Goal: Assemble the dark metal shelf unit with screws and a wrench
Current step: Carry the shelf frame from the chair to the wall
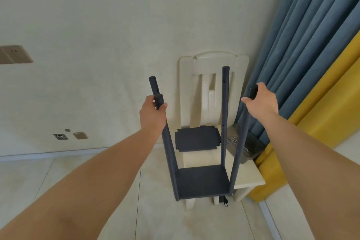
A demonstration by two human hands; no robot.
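Four dark poles stand up from the shelf unit point(202, 181), which sits at the front of the cream chair point(247, 181). My left hand point(153, 112) is wrapped tight around the near left pole point(168, 142). My right hand point(261, 97) grips the top of the near right pole point(240, 142). A loose dark shelf board point(196, 139) lies behind on the seat, beside a clear bag of screws point(247, 146)

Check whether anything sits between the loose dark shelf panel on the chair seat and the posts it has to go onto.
Nothing visible blocks it. The loose dark metal shelf panel lies flat on the cream wooden chair, behind the frame. The four dark upright posts stand open at the top, though both hands grip the two near ones.
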